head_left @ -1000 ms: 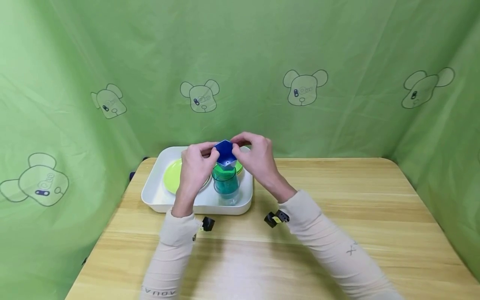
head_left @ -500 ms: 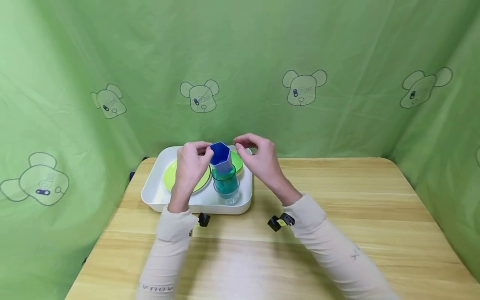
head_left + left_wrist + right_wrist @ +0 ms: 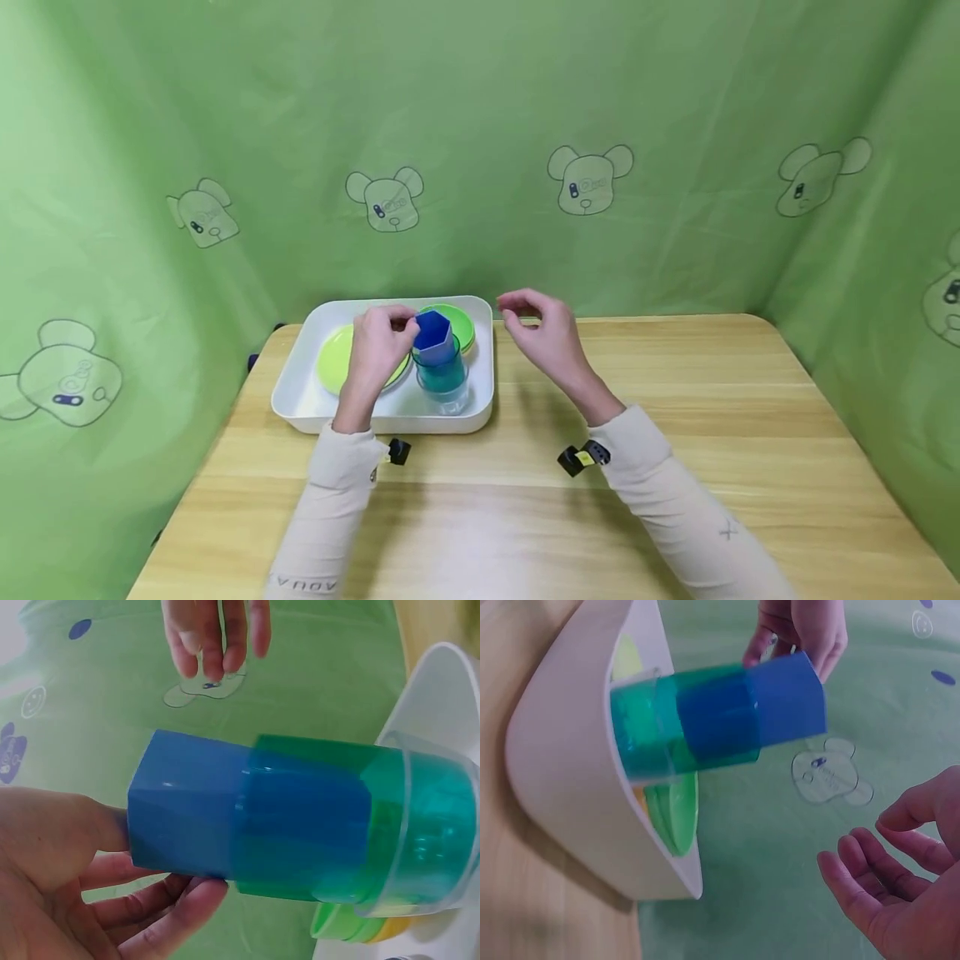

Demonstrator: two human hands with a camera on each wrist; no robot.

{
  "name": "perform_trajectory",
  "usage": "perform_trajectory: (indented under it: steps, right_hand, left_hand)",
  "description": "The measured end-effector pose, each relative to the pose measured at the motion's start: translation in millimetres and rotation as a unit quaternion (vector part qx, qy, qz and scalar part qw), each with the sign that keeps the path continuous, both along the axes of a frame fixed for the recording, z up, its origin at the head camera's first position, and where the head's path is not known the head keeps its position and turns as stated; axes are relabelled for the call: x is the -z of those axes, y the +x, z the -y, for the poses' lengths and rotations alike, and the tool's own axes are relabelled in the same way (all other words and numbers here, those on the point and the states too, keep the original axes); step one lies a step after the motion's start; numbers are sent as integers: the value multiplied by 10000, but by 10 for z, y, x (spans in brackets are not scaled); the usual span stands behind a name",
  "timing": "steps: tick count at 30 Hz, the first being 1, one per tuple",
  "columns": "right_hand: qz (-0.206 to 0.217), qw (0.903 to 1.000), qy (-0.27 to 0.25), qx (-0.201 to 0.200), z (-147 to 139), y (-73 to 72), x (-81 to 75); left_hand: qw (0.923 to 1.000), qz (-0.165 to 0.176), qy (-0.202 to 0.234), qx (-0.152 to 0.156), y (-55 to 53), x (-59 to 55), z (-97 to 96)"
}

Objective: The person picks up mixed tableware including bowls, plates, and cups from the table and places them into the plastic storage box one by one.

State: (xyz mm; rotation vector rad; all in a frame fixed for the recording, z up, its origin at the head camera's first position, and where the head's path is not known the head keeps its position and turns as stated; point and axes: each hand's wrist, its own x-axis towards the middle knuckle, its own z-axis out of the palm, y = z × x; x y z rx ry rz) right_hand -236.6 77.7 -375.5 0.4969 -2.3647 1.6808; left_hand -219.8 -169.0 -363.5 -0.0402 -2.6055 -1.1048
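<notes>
A blue hexagonal cup (image 3: 432, 333) sits partway down inside a teal see-through cup (image 3: 442, 372), which itself stands in a clear cup (image 3: 452, 402). With thumb and fingers, my left hand (image 3: 380, 343) pinches the blue cup's rim on its left side. In the left wrist view the blue cup (image 3: 187, 806) shows about half its length above the teal cup's rim (image 3: 251, 817). My right hand (image 3: 551, 337) hovers to the right of the stack, apart from it. The right wrist view shows that hand (image 3: 900, 877) holding nothing, its fingers loosely bent.
The stack stands in a white tray (image 3: 300, 406) at the table's back left. Left in the tray lies a yellow-green plate (image 3: 334, 360). Behind the cups are green dishes (image 3: 460, 325). A green curtain (image 3: 480, 108) hangs along the table's back and sides.
The blue cup has gone from being held by both hands above the teal cup to sitting inside it. My right hand has let go and moved right.
</notes>
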Motion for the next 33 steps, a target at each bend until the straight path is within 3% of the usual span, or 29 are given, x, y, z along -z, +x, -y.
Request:
perform_trajectory:
  steps: [19, 33]
  right_hand:
    - [240, 9989, 18, 398, -268, 20, 385]
    - [328, 9959, 221, 812, -569, 25, 648]
  left_hand:
    - [9993, 216, -290, -117, 12, 198, 137]
    - [9977, 308, -597, -39, 42, 210, 192]
